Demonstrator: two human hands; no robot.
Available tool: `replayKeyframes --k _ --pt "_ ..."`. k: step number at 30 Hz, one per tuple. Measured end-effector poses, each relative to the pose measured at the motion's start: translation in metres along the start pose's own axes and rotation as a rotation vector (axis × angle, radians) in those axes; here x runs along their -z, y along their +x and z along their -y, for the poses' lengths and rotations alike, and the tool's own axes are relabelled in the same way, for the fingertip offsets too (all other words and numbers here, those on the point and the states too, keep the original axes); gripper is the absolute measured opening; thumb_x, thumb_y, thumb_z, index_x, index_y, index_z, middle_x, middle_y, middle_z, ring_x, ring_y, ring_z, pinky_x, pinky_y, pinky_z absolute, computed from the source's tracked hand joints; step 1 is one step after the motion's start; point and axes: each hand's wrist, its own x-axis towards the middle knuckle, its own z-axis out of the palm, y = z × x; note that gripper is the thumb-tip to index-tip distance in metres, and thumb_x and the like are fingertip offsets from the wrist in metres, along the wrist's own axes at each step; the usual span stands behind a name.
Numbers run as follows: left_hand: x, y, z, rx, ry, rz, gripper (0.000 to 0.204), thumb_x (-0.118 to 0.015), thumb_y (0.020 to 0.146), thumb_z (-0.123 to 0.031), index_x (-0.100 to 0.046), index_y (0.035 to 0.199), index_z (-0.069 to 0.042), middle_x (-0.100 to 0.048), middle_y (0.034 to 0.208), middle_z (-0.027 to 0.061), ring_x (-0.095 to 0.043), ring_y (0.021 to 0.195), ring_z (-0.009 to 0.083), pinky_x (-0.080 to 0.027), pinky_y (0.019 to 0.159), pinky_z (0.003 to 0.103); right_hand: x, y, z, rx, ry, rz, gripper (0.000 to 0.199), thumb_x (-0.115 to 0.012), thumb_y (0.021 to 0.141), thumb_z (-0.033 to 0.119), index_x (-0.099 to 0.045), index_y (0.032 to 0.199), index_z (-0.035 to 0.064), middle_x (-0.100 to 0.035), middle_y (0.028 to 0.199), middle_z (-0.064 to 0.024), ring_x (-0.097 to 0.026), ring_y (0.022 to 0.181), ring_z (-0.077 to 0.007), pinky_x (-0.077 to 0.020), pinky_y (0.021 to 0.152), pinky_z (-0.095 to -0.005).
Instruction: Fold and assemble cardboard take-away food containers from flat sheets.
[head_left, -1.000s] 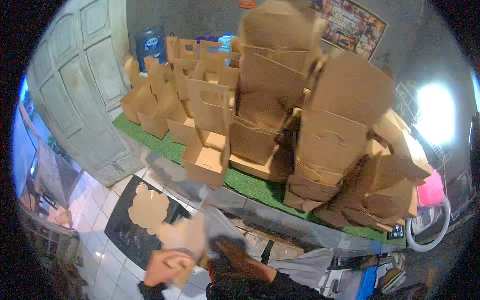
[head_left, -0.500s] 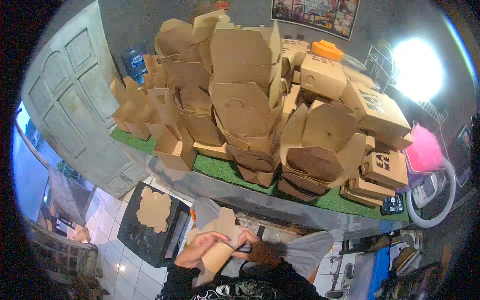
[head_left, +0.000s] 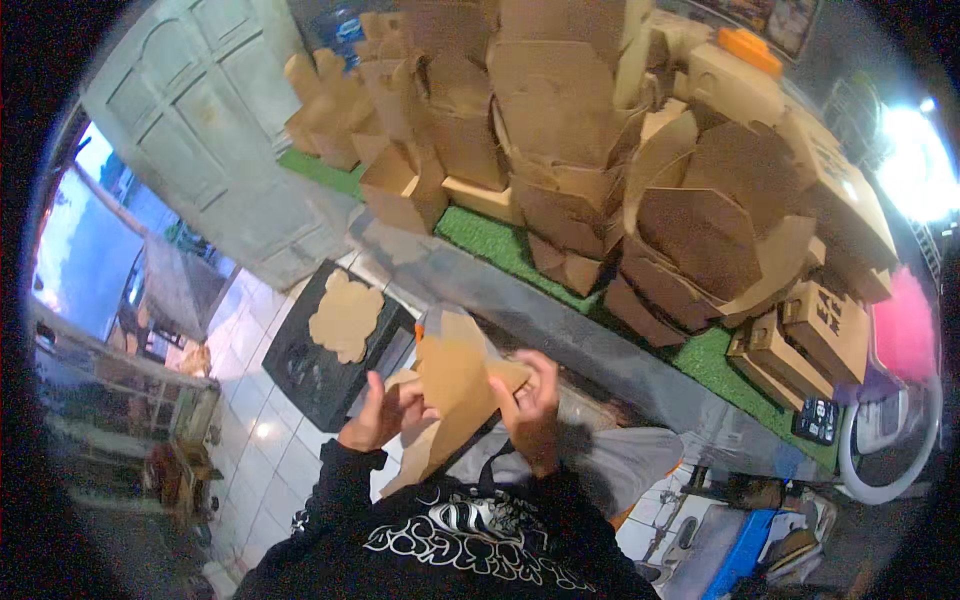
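Raised higher than half a second ago, the cardboard sheet (head_left: 452,395) now stands between both hands near the chest. Left hand (head_left: 385,412) pinches its left flap; right hand (head_left: 530,405) curls fingers over the right edge, bracing it for folding. Left, a flat cutout (head_left: 345,315) waits on a black crate (head_left: 310,365). Farther off, folded boxes (head_left: 600,150) pile on green turf (head_left: 500,245).

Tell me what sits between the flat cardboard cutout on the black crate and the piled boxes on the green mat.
In the head view, only a bare grey ledge runs between the cutout and the piled boxes.
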Motion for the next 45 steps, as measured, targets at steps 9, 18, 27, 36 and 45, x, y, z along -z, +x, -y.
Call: replayKeyframes --k 9,18,27,36,45 --pt "-0.02 0.013 -0.024 0.108 0.279 -0.317 0.041 -0.054 0.094 -0.012 -0.045 0.13 0.004 -0.058 0.119 0.0063 -0.055 0.106 0.0094 -0.045 0.09 0.026 -0.012 0.016 0.01 0.151 -0.108 -0.138 0.026 -0.064 0.082 -0.004 -0.052 0.106 -0.003 -0.06 0.096 -0.0158 -0.064 0.081 -0.0189 -0.0503 0.068 -0.0266" --pt "-0.014 0.015 -0.026 0.18 0.011 -0.294 0.042 -0.053 0.093 -0.01 -0.044 0.131 0.005 -0.06 0.118 0.0101 -0.061 0.101 0.013 -0.049 0.087 0.027 0.013 0.022 0.027 0.768 -0.427 0.071 0.03 -0.062 0.077 -0.006 -0.06 0.105 0.0045 -0.056 0.107 -0.0144 -0.058 0.088 -0.0273 -0.0494 0.073 -0.0353" --pt "-0.011 0.016 -0.03 0.174 0.024 -0.217 0.042 -0.055 0.092 -0.01 -0.045 0.131 0.004 -0.06 0.118 0.0102 -0.061 0.102 0.0133 -0.049 0.087 0.027 0.012 0.016 0.04 0.694 -0.695 0.143 0.044 -0.062 0.071 -0.011 -0.062 0.108 0.0129 -0.049 0.113 -0.01 -0.051 0.077 -0.0182 -0.0448 0.061 -0.0254" --pt "-0.006 0.019 -0.026 0.163 -0.011 -0.18 0.04 -0.055 0.092 -0.009 -0.048 0.129 0.005 -0.062 0.115 0.0105 -0.061 0.101 0.0133 -0.049 0.086 0.027 0.015 0.018 0.053 0.59 -0.593 0.28 0.048 -0.06 0.075 -0.008 -0.058 0.121 0.0082 -0.043 0.119 -0.0135 -0.046 0.077 -0.0163 -0.0432 0.061 -0.0248" --pt "0.003 0.023 -0.016 0.218 -0.051 -0.121 0.038 -0.056 0.092 -0.01 -0.051 0.126 0.005 -0.063 0.112 0.0112 -0.063 0.097 0.0138 -0.051 0.082 0.026 0.013 0.02 0.041 0.517 -0.484 0.129 0.042 -0.063 0.077 -0.005 -0.06 0.117 0.0058 -0.04 0.122 -0.0133 -0.048 0.08 -0.0168 -0.0455 0.066 -0.028"
